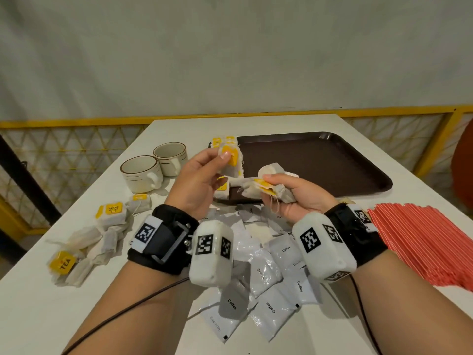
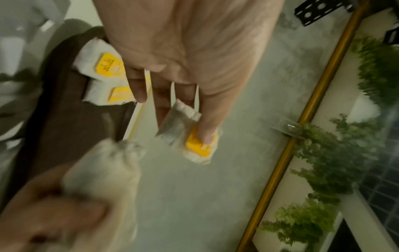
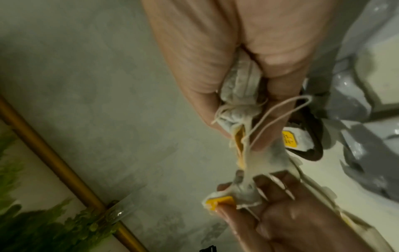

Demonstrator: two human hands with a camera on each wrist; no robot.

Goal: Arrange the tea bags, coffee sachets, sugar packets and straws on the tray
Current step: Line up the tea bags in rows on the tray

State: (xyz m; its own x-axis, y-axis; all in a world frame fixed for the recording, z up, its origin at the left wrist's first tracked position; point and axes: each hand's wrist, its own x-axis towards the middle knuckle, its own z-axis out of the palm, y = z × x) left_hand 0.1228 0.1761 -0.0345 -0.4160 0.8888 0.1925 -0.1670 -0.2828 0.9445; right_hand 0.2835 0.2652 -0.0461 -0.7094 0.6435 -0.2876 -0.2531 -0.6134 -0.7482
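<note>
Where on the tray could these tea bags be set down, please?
The tray is bare across its middle and right, up to its far and right rims. Its left edge is crowded with tea bags. Coffee sachets and straws fill the near table.

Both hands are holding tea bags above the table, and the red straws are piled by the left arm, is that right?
Not quite. The head view shows the red straws piled by the right arm, not the left. The rest holds: the left hand and the right hand each hold tea bags above the table.
</note>
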